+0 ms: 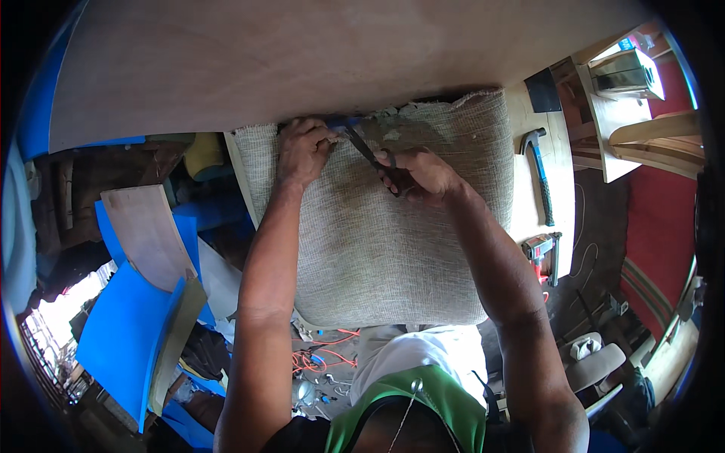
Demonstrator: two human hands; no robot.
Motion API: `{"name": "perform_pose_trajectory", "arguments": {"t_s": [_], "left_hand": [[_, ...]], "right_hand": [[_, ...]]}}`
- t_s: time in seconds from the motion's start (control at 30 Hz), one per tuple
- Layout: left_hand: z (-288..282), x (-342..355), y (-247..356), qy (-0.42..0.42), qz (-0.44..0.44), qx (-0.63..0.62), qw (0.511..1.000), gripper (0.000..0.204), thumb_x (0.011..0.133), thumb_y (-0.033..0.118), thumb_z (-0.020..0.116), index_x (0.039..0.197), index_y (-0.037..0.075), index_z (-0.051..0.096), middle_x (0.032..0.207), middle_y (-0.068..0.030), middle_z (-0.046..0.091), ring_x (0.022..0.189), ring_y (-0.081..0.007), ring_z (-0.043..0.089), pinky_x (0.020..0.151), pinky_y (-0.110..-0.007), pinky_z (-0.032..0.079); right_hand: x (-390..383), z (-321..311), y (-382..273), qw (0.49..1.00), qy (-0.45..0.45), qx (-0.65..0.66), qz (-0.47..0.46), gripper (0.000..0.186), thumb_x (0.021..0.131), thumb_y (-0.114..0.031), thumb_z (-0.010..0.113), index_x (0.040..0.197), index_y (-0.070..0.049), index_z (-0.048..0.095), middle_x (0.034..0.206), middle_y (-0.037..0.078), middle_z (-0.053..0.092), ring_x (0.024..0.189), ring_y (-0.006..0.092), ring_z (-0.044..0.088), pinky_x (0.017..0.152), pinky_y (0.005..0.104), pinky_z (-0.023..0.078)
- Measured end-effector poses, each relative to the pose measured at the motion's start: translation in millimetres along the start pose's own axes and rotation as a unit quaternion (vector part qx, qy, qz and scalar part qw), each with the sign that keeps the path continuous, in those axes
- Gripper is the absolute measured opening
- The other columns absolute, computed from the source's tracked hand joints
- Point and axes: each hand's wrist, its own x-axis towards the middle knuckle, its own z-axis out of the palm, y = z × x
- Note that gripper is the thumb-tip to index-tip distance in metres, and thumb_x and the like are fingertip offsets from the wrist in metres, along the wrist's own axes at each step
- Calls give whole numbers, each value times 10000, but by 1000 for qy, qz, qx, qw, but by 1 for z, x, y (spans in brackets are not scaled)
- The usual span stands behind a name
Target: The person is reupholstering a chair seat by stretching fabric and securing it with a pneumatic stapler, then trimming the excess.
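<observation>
A cushion-like piece covered in beige-grey woven fabric lies in front of me, with a frayed edge along its far side. At that far edge my left hand is closed, pinching the rim of the fabric. My right hand has its fingers in the handles of dark scissors. The blades point up and left toward the fabric edge beside my left fingertips. Exactly how far the blades are apart is hard to make out.
A large brown wooden panel stands just beyond the cushion. On the pale tabletop at right lie a blue-handled hammer and a red-and-black clamp. Curved blue pieces stack at left. An orange cord lies on the floor.
</observation>
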Motion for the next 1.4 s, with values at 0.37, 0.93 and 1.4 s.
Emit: {"name": "perform_pose_trajectory", "arguments": {"t_s": [0.37, 0.93, 1.4], "left_hand": [[6, -6, -1, 7, -1, 27, 1000, 168, 766, 75, 743, 920, 140, 766, 1002, -11, 689, 1026, -250, 614, 927, -427, 467], [-32, 8, 36, -197, -122, 182, 956, 305, 944, 144, 585, 1222, 97, 701, 1336, -44, 673, 1281, -213, 567, 1069, -435, 409], [-15, 13, 8, -261, -145, 196, 934, 425, 970, 253, 514, 1326, 58, 640, 1408, -160, 625, 1308, -289, 587, 1188, -458, 337]], "right_hand": [[-3, 12, -3, 971, 28, -218, -91, 407, 995, -418, 656, 829, -47, 677, 703, 22, 624, 581, 104, 545, 499, 290, 417], [-23, 5, 47, 985, 16, -144, -98, 355, 1108, -320, 473, 1005, -41, 666, 828, 38, 676, 712, 107, 636, 610, 274, 542], [-11, -1, 55, 992, 1, -88, -87, 447, 1063, -445, 570, 858, -64, 683, 767, 23, 657, 702, 113, 614, 640, 290, 503]]}}
